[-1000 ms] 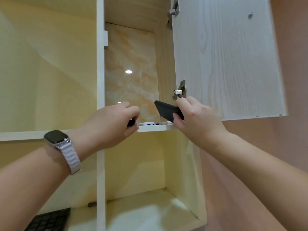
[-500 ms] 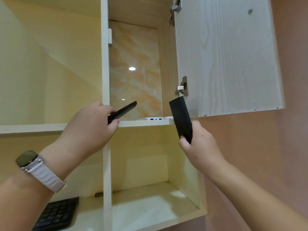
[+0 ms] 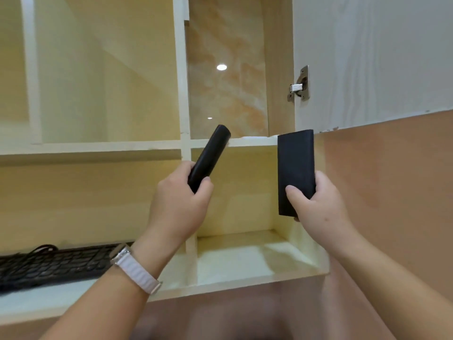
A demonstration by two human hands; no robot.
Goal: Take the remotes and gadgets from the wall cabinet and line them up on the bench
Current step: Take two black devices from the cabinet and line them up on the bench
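while both arms are raised before the wall cabinet [image 3: 245,282], the left hand [image 3: 179,204] curls round the base of a slim black remote [image 3: 210,153] tilted up to the right, and the right hand [image 3: 318,209] pinches a flat black gadget [image 3: 295,168] upright between thumb and fingers. this looks like the carrying step: next both go down to the unseen bench, laid side by side. farther back, a keyboard [image 3: 49,266] lies at the bottom shelf's left end; something pale may sit on the upper shelf's front edge.

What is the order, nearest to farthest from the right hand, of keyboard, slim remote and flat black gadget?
1. Flat black gadget: gripped in the right hand.
2. Slim remote: held by the left hand, to its left.
3. Keyboard: lower shelf, far left.
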